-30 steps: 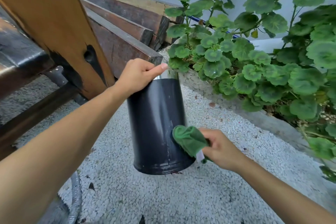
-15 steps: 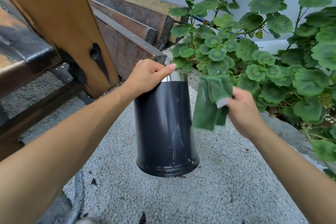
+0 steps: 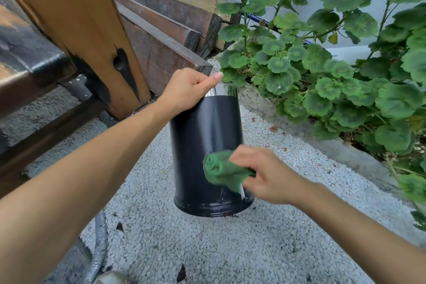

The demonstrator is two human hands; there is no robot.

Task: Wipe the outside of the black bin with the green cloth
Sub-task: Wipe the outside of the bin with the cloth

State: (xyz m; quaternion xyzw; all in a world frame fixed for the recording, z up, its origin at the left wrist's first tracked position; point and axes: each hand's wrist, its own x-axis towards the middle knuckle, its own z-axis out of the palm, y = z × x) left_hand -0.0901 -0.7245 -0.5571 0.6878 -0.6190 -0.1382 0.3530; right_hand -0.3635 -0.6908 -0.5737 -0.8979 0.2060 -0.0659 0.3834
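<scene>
The black bin point(image 3: 202, 145) stands upright on white gravel in the middle of the view, with a shiny metal rim at its top. My left hand point(image 3: 186, 90) grips that rim from the left side. My right hand point(image 3: 265, 173) holds the bunched green cloth point(image 3: 221, 169) and presses it against the lower right side of the bin's outer wall. A small white tag hangs from the cloth near the bin's base. The bin's far side is hidden.
A wooden bench leg point(image 3: 92, 37) and stacked dark planks point(image 3: 166, 30) stand close to the left and behind. A leafy green plant point(image 3: 334, 71) in a concrete-edged bed fills the right. A grey hose point(image 3: 99, 251) lies on the gravel at lower left.
My right hand had lifted the cloth up beside the bin's top, hanging loose; it has now come back down, bunched, onto the bin's lower right wall. My left hand kept its grip.
</scene>
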